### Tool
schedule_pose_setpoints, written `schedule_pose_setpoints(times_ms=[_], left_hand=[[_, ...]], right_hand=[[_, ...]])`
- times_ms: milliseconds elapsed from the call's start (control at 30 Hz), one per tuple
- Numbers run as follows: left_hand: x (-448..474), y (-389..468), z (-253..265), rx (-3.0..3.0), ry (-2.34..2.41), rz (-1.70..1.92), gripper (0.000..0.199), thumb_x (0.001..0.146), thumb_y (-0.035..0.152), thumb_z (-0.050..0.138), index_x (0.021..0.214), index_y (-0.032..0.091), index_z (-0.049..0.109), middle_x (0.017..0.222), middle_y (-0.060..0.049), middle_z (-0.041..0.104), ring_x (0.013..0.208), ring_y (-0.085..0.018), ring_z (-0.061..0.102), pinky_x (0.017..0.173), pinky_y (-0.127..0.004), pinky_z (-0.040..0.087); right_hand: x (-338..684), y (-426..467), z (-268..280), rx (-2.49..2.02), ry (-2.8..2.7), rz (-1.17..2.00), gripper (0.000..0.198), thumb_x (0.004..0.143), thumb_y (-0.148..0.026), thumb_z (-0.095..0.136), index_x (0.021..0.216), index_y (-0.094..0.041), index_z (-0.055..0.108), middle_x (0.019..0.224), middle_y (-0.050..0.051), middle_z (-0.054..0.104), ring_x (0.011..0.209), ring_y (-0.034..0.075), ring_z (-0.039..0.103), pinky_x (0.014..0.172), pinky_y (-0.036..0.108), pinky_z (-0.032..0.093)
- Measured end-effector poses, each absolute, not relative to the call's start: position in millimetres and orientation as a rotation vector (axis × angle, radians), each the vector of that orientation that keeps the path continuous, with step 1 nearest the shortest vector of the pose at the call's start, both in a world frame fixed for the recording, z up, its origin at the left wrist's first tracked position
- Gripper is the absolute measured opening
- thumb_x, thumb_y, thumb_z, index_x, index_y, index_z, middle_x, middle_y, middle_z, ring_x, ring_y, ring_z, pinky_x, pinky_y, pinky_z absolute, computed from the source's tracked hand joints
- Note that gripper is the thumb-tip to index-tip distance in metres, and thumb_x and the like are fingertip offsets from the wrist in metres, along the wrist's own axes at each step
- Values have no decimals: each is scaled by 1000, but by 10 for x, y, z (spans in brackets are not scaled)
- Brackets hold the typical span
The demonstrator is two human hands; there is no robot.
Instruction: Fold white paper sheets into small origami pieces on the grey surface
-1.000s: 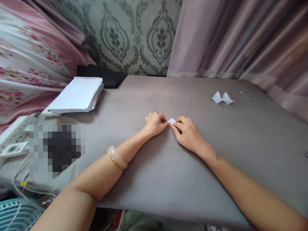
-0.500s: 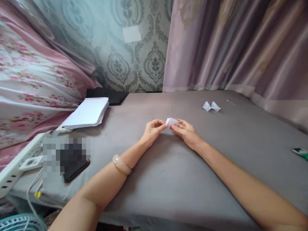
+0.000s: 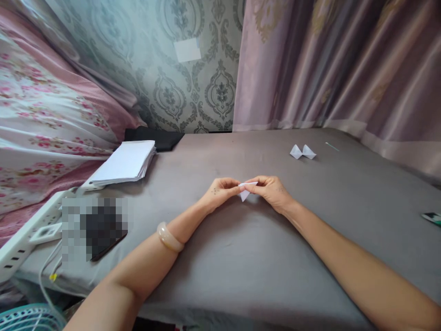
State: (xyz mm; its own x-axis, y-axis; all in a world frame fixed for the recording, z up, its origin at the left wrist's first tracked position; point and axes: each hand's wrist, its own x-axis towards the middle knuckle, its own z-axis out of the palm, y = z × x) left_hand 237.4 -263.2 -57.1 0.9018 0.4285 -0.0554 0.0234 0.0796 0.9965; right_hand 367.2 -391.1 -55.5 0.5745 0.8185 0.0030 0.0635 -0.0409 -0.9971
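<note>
A small piece of folded white paper (image 3: 244, 195) is held between my two hands above the grey cloth-covered table (image 3: 241, 257). Its long edge lies along the top and one point hangs down. My left hand (image 3: 222, 191) pinches its left side with thumb and fingers. From the right, my right hand (image 3: 270, 191) grips the other side, the thumb lying across the front. Part of the paper is hidden behind the thumbs. Farther back on the right sits a folded white paper shape (image 3: 303, 151) with two pointed halves.
A stack of white paper (image 3: 126, 161) rests at the left beside a black flat item (image 3: 165, 139). Nearer are a white power strip (image 3: 31, 234) and a dark, blurred-out object (image 3: 106, 230). A thin stick (image 3: 332, 146) lies far right; a green-and-white item (image 3: 432, 218) is at the right edge.
The folded paper has been turned so that a point now faces down instead of sideways. Both hands have come slightly lower and nearer, thumbs closer together on the paper.
</note>
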Motion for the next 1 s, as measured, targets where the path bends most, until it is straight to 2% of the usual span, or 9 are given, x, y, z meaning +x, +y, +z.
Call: schedule_pose_setpoints(times_ms=[100, 233, 367, 533, 867, 1000], left_hand=[[2376, -2611, -572, 1428, 403, 323, 29, 62, 35, 83, 75, 11, 74, 62, -3, 66, 57, -9, 55, 62, -24, 43], [2413, -2605, -594, 1152, 479, 364, 27, 60, 29, 86, 75, 10, 73, 64, -4, 67, 61, -10, 61, 66, -23, 49], [2441, -2596, -598, 986, 524, 394, 19, 64, 19, 83, 75, 8, 72, 67, -5, 68, 63, -10, 65, 69, -22, 53], [2442, -2596, -584, 948, 540, 393, 8, 71, 13, 77, 74, 7, 72, 68, -7, 69, 62, -10, 65, 70, -23, 54], [2428, -2650, -609, 1092, 492, 455, 24, 59, 27, 86, 73, 10, 75, 67, -6, 70, 65, -12, 64, 75, -28, 52], [2419, -2654, -611, 1165, 473, 469, 27, 59, 31, 86, 75, 12, 76, 69, -7, 71, 67, -14, 65, 77, -30, 52]], right_hand=[[3690, -3918, -523, -1442, -752, 770, 31, 65, -47, 78, 79, -20, 76, 72, 3, 70, 70, 14, 60, 70, 29, 45], [3709, -3914, -497, -1328, -602, 644, 38, 74, -56, 67, 86, -21, 74, 83, 5, 71, 75, 15, 63, 68, 29, 46], [3668, -3913, -504, -1434, -674, 442, 33, 73, -51, 69, 81, -20, 71, 79, 6, 70, 70, 16, 61, 62, 30, 45], [3576, -3900, -544, -1540, -804, 430, 29, 73, -46, 68, 83, -19, 69, 74, 5, 68, 70, 18, 60, 62, 31, 45], [3575, -3886, -569, -1550, -779, 455, 30, 69, -47, 71, 79, -19, 64, 75, 3, 64, 67, 15, 55, 60, 29, 42], [3573, -3875, -583, -1542, -736, 463, 31, 67, -45, 73, 81, -19, 66, 75, 2, 65, 64, 13, 53, 58, 28, 40]])
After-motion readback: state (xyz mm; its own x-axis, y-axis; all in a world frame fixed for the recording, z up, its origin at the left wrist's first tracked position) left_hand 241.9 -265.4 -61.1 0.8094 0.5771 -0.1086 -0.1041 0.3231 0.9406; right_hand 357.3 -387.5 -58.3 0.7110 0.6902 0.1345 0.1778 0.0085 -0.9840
